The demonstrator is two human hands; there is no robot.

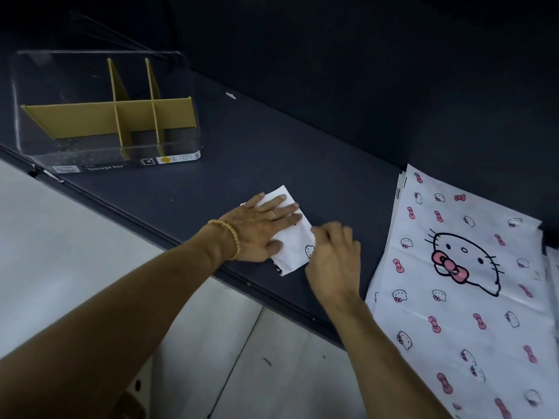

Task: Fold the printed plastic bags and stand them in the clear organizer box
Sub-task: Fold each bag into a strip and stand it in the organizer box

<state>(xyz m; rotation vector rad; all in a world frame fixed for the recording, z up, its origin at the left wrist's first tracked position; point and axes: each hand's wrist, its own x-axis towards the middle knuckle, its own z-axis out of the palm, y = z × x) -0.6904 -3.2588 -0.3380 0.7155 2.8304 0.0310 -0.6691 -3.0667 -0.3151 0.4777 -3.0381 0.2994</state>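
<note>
Head view: I am pressing my flat left hand [262,229] on the folded bag [292,241], right of the organizer box [106,116]; my right hand [334,261] is touching its edge, fingers relaxed.

White bags [459,285] printed with pink bows; mustard dividers [109,117].

A dark tabletop [272,140] runs slantwise through the view, with a dark wall [363,55] rising behind it. A small white scrap [230,95] lies on the tabletop toward that wall. Below the tabletop's near edge is a pale tiled floor [75,237], with a dark fleck [267,362] on one tile.
</note>
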